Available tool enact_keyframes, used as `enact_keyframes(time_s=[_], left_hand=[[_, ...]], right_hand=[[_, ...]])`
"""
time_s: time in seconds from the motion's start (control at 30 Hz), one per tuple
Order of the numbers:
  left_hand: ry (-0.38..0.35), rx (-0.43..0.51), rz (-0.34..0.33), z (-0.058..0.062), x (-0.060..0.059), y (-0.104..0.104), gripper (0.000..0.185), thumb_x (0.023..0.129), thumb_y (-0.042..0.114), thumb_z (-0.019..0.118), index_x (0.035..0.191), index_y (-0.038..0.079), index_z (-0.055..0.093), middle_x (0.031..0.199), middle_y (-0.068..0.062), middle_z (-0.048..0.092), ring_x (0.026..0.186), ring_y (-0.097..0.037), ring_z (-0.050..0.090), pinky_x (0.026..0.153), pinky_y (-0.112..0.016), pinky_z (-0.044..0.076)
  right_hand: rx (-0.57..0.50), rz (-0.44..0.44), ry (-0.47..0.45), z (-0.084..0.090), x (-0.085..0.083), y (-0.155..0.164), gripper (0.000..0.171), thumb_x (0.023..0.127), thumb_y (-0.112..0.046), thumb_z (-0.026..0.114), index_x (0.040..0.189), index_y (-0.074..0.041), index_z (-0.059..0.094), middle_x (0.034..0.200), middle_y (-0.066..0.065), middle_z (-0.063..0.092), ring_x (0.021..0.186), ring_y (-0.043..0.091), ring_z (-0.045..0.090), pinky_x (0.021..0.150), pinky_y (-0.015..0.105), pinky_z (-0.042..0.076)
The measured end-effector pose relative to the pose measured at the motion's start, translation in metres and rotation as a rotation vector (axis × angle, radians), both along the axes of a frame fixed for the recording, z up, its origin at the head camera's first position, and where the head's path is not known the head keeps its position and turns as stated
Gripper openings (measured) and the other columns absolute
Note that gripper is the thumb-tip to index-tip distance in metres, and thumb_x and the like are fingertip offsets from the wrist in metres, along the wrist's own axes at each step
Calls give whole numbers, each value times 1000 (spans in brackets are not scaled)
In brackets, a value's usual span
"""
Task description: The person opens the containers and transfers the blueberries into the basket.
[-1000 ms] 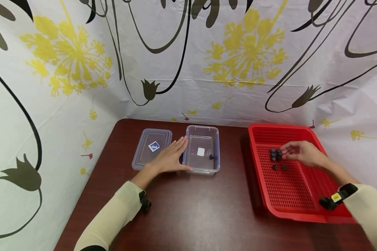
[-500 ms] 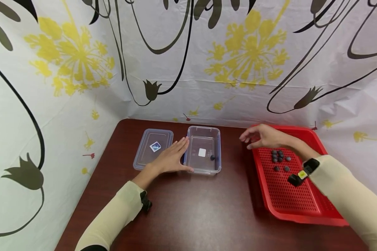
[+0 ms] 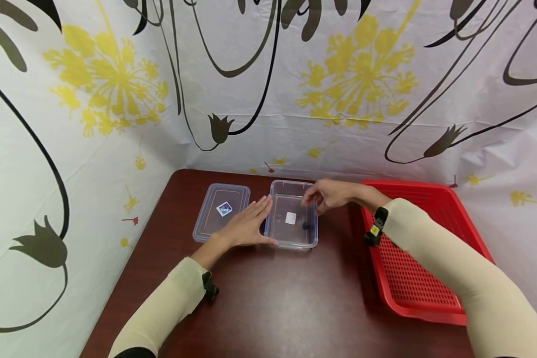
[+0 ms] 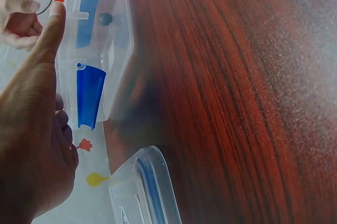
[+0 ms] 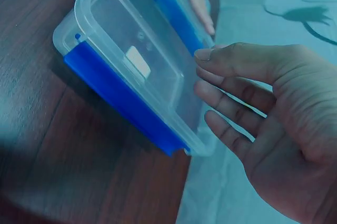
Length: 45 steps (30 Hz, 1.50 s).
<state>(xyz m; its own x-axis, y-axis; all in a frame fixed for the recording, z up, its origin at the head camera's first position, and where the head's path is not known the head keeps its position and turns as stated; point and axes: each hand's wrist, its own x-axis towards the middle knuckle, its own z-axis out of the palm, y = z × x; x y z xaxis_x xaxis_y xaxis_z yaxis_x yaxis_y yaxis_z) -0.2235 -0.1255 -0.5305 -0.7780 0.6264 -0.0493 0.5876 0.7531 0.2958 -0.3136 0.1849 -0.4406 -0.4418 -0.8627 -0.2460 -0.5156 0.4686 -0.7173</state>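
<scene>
A clear plastic food container (image 3: 291,238) with blue side clips stands without its lid on the table. In it lies one blueberry (image 4: 105,19), dark and round, near a white square label. My left hand (image 3: 246,223) rests with straight fingers along the container's left side. Over the right rim reaches my right hand (image 3: 330,195), fingers bent down into the opening. In the right wrist view its thumb (image 5: 231,58) lies close against the index finger; I cannot tell whether a berry is between them.
The clear lid (image 3: 221,211) with a blue-and-white sticker lies left of the container. A red perforated basket (image 3: 422,313) stands on the right, partly covered by the right arm. A patterned cloth (image 3: 250,99) hangs behind the dark wooden table (image 3: 268,308).
My right hand has moved left, from the blueberries in the red basket to above the container. The left hand stays at the container's side. The right sleeve now hides the basket's berries.
</scene>
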Motion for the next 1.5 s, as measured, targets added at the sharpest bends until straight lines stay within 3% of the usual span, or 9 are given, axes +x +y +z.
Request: enact_keyframes(time_s=[0.17, 0.37, 0.57, 0.8, 1.2, 1.5], left_hand=[[-4, 10, 7, 3, -1, 1, 131, 83, 78, 73, 169, 1, 11, 178, -13, 4, 165, -24, 4, 133, -41, 9], [2, 13, -9, 1, 0, 4, 130, 83, 78, 72, 169, 1, 11, 178, -14, 5, 165, -25, 7, 133, -42, 10], [-1, 10, -18, -3, 4, 4, 130, 84, 77, 73, 169, 1, 10, 178, -15, 5, 165, -26, 6, 133, -45, 11], [3, 6, -4, 1, 3, 3, 131, 83, 77, 74, 169, 3, 7, 178, -15, 5, 165, -25, 6, 133, -44, 11], [8, 3, 3, -1, 1, 3, 131, 82, 80, 72, 169, 2, 12, 179, -13, 4, 165, -23, 5, 133, -40, 7], [19, 2, -3, -2, 0, 2, 129, 83, 79, 72, 169, 1, 14, 178, -13, 6, 165, -26, 8, 133, -42, 9]], right_hand=[[76, 68, -46, -16, -9, -21, 36, 85, 4, 82, 120, 4, 74, 119, 18, 75, 115, 38, 69, 102, 47, 57], [199, 136, -78, -33, -13, -38, 35, 84, 5, 82, 118, 6, 74, 115, 18, 76, 106, 25, 72, 95, 32, 59], [324, 207, -66, -44, -12, -48, 32, 84, 4, 84, 115, 1, 76, 111, 12, 77, 103, 17, 71, 92, 28, 58], [416, 256, -54, -43, -15, -57, 37, 81, 9, 85, 116, 0, 77, 110, 11, 76, 101, 20, 71, 88, 26, 59], [449, 316, -26, -50, -18, -58, 37, 80, 11, 84, 114, -1, 78, 105, 11, 78, 100, 22, 71, 85, 23, 57], [471, 305, -36, -52, -15, -58, 32, 81, 14, 81, 108, -2, 79, 99, 9, 78, 88, 9, 67, 78, 20, 56]])
